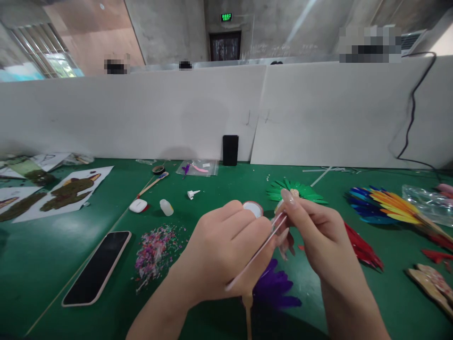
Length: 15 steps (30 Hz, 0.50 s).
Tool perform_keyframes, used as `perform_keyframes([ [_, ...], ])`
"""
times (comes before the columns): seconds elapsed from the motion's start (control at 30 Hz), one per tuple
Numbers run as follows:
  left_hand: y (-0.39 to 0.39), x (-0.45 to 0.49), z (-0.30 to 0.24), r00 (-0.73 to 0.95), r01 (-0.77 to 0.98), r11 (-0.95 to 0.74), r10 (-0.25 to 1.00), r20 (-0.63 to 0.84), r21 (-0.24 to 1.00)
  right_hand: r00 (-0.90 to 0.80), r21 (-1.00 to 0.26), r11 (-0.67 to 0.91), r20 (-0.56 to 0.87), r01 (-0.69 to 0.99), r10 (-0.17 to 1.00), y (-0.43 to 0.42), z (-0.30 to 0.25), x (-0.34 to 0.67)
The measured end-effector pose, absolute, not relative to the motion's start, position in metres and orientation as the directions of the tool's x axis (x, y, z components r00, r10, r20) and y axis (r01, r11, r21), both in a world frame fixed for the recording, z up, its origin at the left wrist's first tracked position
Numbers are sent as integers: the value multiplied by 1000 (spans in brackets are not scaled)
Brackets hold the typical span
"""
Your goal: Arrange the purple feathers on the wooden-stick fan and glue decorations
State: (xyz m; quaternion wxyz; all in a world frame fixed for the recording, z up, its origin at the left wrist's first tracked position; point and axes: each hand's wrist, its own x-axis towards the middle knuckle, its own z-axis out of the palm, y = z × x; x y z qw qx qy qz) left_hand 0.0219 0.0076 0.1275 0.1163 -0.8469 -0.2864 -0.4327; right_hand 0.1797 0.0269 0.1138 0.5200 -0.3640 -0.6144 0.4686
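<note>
My left hand (230, 245) is closed around thin, pale pink tweezers (253, 257), their joined end pointing back toward my wrist. Thumb and forefinger of my right hand (314, 226) pinch together at the tweezers' tips; whatever small thing they hold is too hidden to name. Below both hands, purple feathers (274, 288) fan out on the table. A thin wooden stick (248, 316) shows beneath my left hand, its upper end covered. Just behind my left knuckles sits a round white-topped item (253, 208), partly hidden. Green feathers (304, 191) lie spread beyond my right fingertips.
On the green table (116, 208), a phone (97, 269) and multicoloured scraps (155, 257) lie left. Behind them are a small bottle (166, 208), white case (138, 205) and brush (154, 184). Red feathers (364, 248) and a blue-yellow feather bunch (385, 205) lie right. A white partition (159, 113) stands behind.
</note>
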Motion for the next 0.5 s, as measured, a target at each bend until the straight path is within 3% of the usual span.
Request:
perform_keyframes([
  [0.5, 8, 29, 122, 435, 533, -846, 260, 862, -14, -252, -930, 367, 352, 17, 902, 27, 114, 186],
])
